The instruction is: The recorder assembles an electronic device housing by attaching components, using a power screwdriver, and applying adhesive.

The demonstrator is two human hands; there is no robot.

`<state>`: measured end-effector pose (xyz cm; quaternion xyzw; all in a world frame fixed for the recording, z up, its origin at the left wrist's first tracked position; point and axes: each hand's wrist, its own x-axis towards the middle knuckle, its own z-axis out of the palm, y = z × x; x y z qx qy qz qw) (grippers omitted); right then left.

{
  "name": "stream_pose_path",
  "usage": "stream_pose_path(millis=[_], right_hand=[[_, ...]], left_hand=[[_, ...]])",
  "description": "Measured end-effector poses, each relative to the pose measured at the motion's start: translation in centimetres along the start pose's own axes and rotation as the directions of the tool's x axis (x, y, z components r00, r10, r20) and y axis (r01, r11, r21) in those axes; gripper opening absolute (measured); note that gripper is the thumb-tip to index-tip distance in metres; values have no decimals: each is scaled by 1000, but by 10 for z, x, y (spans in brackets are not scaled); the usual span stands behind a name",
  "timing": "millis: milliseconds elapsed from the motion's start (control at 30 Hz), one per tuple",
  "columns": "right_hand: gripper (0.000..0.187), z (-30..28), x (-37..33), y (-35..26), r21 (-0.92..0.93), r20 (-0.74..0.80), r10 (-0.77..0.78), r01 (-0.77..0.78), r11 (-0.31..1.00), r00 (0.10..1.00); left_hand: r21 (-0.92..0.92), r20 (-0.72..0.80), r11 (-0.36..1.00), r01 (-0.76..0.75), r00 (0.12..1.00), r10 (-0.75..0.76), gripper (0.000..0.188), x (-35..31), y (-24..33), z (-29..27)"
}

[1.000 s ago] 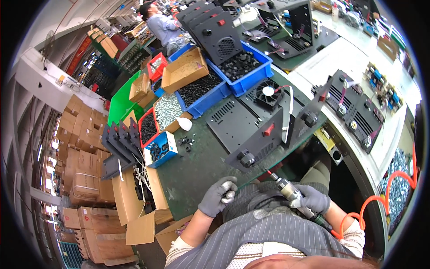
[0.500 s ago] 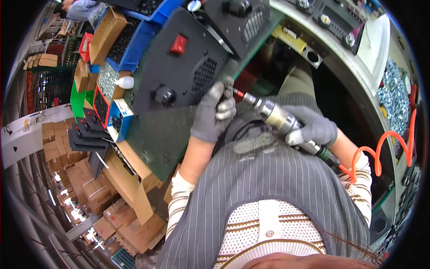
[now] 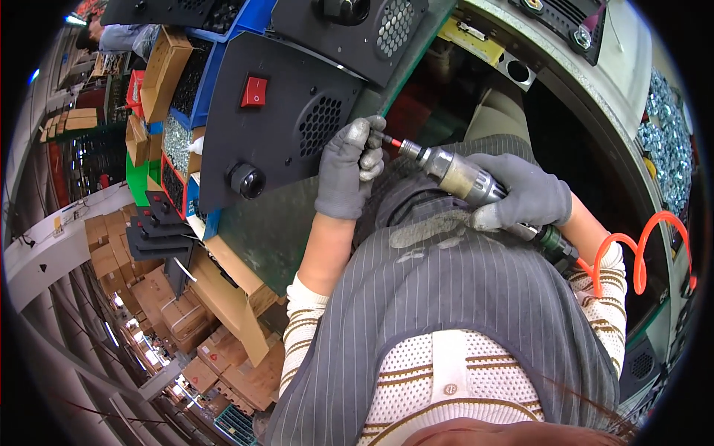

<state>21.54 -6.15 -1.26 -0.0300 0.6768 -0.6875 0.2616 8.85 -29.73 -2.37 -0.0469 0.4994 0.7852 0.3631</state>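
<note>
My right hand (image 3: 524,195), in a grey glove, is wrapped round a pneumatic screwdriver (image 3: 462,178) with a coiled orange air hose (image 3: 641,256). The tool's red-banded bit points left, its tip meeting the fingertips of my left hand (image 3: 348,167). That hand, also gloved, has its thumb and forefinger pinched together at the bit's tip; whatever sits between them is too small to make out. Just left of it lies a black metal panel (image 3: 275,141) with a red rocker switch (image 3: 254,92), a round black knob (image 3: 246,181) and a honeycomb vent.
A second black panel (image 3: 357,37) lies beyond the first on the green bench top (image 3: 260,238). Blue bins (image 3: 211,82) and cardboard boxes with small parts line the left. A curved white bench (image 3: 621,97) with silvery hardware (image 3: 664,141) stands right.
The view has shifted, so the panels now appear farther left and higher. Both hands keep their hold, with the bit still at my left fingertips.
</note>
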Motion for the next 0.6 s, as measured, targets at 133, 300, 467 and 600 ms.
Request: stream_pose_path(millis=[133,300,467,600], right_hand=[[59,1,10,-1,60,34,71,-73,996,997],[56,1,18,7,146,43,35,-41,988,998],[54,-8,28,-11,-148,-87,68,-80,986,994],[53,-8,41,-16,-215,-94,60,-79,973,994]], left_hand=[[-119,-3,993,28,1000,-29,24,5,0,-3],[145,-73,987,-66,994,77,28,-4,0,5],[657,-15,692,299,923,-385,37,-40,38,-41],[942,-204,291,168,974,98,26,-72,82,-66]])
